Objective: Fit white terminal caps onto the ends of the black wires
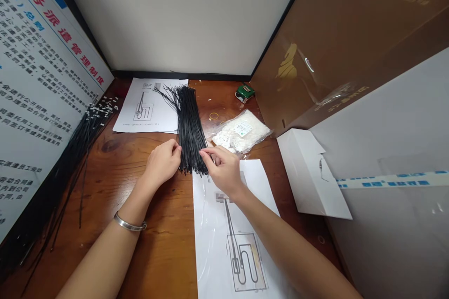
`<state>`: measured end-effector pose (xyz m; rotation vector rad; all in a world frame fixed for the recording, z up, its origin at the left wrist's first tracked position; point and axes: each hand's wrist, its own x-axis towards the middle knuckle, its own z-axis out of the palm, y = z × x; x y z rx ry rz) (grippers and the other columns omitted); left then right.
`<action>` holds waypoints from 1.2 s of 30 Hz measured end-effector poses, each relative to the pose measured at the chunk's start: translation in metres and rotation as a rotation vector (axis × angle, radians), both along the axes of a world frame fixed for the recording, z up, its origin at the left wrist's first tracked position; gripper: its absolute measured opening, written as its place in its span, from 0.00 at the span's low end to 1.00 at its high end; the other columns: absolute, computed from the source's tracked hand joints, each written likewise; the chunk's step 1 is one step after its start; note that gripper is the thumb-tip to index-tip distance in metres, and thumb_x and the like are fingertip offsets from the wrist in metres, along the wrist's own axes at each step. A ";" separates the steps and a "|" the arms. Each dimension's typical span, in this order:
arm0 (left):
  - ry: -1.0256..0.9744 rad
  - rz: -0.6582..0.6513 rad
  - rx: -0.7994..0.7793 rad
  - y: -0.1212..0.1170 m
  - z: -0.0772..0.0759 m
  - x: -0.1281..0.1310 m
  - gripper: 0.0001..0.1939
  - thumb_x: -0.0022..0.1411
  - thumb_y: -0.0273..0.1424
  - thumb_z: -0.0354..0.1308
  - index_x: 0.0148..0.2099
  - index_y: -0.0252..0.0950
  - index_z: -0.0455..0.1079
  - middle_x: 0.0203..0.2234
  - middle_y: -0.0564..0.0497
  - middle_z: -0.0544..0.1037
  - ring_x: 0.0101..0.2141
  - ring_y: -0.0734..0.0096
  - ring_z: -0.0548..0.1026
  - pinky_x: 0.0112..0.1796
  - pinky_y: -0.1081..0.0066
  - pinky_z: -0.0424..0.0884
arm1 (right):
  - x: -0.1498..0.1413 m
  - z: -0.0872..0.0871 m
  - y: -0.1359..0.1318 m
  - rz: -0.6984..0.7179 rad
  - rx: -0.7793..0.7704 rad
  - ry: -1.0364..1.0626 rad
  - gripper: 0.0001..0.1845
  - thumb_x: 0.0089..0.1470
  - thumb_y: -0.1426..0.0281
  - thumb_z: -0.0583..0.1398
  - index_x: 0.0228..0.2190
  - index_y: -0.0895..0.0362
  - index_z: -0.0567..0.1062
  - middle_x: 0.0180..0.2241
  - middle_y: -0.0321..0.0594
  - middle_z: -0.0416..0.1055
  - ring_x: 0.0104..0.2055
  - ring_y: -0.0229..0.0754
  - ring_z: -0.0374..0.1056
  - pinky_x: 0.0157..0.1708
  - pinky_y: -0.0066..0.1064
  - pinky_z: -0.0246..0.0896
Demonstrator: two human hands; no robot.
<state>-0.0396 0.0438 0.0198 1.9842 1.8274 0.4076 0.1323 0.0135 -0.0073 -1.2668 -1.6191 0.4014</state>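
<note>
A thick bundle of thin black wires (188,126) lies on the wooden table (154,224), running away from me. My left hand (163,162), with a metal bangle on its wrist, rests curled against the bundle's near left end. My right hand (221,168) pinches wire ends at the near right edge of the bundle. Under my right forearm lies a paper sheet with a looped wire drawing (228,243), covered by clear film.
A second drawing sheet (147,107) lies behind the bundle. More black wires with white tips (70,159) lean along the left poster wall. A clear bag of white parts (240,133), a green tape roll (244,92), a yellow rubber band (213,116) and a white box (312,173) sit to the right.
</note>
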 end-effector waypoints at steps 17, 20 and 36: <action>-0.958 0.255 -0.144 -0.018 -0.016 0.010 0.14 0.53 0.39 0.60 0.33 0.32 0.71 0.28 0.45 0.81 0.13 0.80 0.63 0.16 0.75 0.59 | 0.004 -0.019 0.009 0.184 0.296 -0.094 0.07 0.56 0.74 0.58 0.34 0.56 0.77 0.28 0.40 0.79 0.28 0.39 0.74 0.29 0.30 0.71; -0.954 0.178 -0.132 -0.019 -0.016 0.008 0.13 0.56 0.40 0.58 0.31 0.33 0.69 0.25 0.48 0.80 0.13 0.80 0.63 0.17 0.75 0.60 | 0.004 -0.016 0.009 0.258 0.290 -0.083 0.07 0.57 0.74 0.58 0.34 0.55 0.77 0.29 0.39 0.80 0.28 0.39 0.75 0.29 0.29 0.72; -0.911 0.108 -0.060 -0.019 -0.017 0.009 0.10 0.57 0.36 0.56 0.28 0.35 0.68 0.22 0.53 0.73 0.20 0.76 0.64 0.23 0.75 0.60 | 0.003 -0.009 0.003 0.465 0.384 -0.126 0.06 0.56 0.74 0.58 0.35 0.54 0.74 0.37 0.40 0.80 0.35 0.37 0.77 0.31 0.30 0.68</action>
